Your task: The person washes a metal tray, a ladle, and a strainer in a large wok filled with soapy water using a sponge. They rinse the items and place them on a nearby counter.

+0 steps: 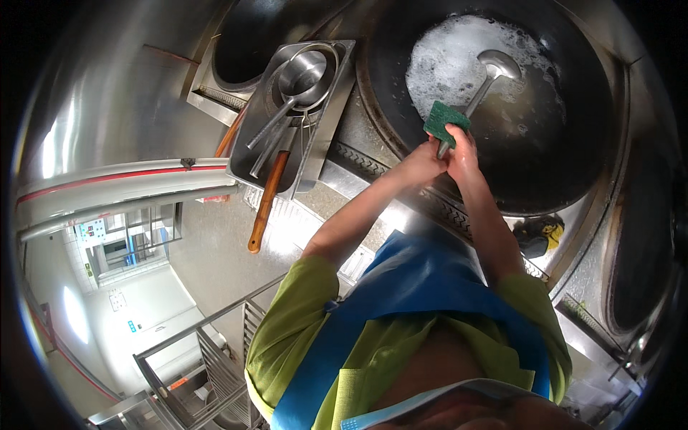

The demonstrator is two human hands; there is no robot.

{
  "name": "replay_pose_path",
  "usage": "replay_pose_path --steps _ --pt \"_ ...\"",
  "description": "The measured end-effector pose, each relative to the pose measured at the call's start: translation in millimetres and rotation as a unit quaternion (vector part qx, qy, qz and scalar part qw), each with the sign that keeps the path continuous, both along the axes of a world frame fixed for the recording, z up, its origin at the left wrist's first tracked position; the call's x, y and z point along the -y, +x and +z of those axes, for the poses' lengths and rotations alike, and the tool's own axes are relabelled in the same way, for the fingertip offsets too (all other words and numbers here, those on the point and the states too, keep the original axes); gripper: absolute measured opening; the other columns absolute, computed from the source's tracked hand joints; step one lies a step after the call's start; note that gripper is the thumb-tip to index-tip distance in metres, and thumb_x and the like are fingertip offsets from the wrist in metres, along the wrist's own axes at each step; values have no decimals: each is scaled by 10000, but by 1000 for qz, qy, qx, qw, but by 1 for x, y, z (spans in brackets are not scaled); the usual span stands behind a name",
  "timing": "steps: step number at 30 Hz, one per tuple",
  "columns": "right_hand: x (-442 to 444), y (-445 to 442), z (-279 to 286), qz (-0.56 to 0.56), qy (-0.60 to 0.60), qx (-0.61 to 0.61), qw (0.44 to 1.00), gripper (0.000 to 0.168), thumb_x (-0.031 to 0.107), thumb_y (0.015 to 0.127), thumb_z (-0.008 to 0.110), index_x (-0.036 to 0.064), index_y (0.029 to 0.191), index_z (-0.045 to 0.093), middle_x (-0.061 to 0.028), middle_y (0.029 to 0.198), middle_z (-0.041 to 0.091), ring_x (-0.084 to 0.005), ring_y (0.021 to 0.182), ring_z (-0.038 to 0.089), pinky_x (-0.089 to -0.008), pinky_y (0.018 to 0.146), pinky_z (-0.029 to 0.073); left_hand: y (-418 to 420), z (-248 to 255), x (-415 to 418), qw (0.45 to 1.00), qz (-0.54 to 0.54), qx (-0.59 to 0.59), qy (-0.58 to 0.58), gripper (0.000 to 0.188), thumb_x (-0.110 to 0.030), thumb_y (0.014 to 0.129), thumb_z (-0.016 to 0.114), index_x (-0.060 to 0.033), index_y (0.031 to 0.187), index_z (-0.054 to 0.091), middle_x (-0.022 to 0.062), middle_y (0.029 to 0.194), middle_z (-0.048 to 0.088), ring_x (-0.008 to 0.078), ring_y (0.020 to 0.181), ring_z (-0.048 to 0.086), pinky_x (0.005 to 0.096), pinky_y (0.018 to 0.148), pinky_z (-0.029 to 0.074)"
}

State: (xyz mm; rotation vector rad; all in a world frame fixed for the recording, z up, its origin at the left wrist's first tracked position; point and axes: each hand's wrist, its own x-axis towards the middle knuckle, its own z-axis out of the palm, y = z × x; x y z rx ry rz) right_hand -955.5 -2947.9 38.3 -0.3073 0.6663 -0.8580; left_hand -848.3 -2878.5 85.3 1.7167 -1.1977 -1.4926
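A metal ladle point(497, 65) lies over a large black wok point(570, 177) with foamy, soapy water point(457, 59) in it. My left hand point(424, 161) is closed around the handle end of the ladle. My right hand point(462, 148) holds a green scouring pad point(446, 118), its thumb on the pad, which rests against the ladle's handle. Both hands touch each other above the wok's near rim. The ladle's bowl is at the foam's edge, beyond the hands. Some fingers of both hands are hidden behind the pad and handle.
A steel pan point(236, 161) left of the wok holds a metal dipper point(303, 78), a strainer and a utensil with a wooden handle point(269, 201) jutting over its near edge. Dark and yellow cloths point(540, 236) lie by the wok's near right rim. Other woks stand on both sides.
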Motion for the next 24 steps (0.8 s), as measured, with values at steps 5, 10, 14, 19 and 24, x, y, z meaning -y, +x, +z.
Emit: replay_pose_path --steps 5,10,14,19,24 --pt "-2 -30 15 -9 -20 19 1000 335 123 809 618 3 1113 546 -136 982 620 -272 827 636 -435 736 536 -12 14 -3 935 90 -313 141 185 -128 821 609 -59 932 478 20 612 484 126 463 466 257 401 359" --pt "18 -82 3 -198 -94 -43 975 279 87 825 616 -6 1065 509 -120 924 621 -229 780 635 -352 630 569 -77 -9 -17 968 4 -233 89 146 -138 889 586 -71 929 464 15 611 476 112 394 441 247 339 357" --pt "-3 -151 14 -196 -190 -129 953 257 68 804 639 -4 1026 532 -80 933 629 -162 851 607 -301 752 514 -134 -4 16 973 -55 -218 41 99 -63 865 568 -67 894 473 -6 544 441 79 360 383 221 334 303" --pt "-45 -283 1 -324 -146 -252 900 359 141 787 655 -6 1093 536 -108 1003 631 -198 939 597 -322 841 478 -178 25 64 942 -119 -307 72 125 27 808 540 -45 875 462 30 531 449 114 339 394 239 320 304" --pt "-71 -367 -7 -175 -121 -669 712 834 514 769 646 -4 1366 381 -248 1314 461 -335 1238 439 -385 1046 342 -240 22 80 909 -197 -335 153 138 4 796 535 -75 886 468 35 540 456 128 333 407 250 294 313"
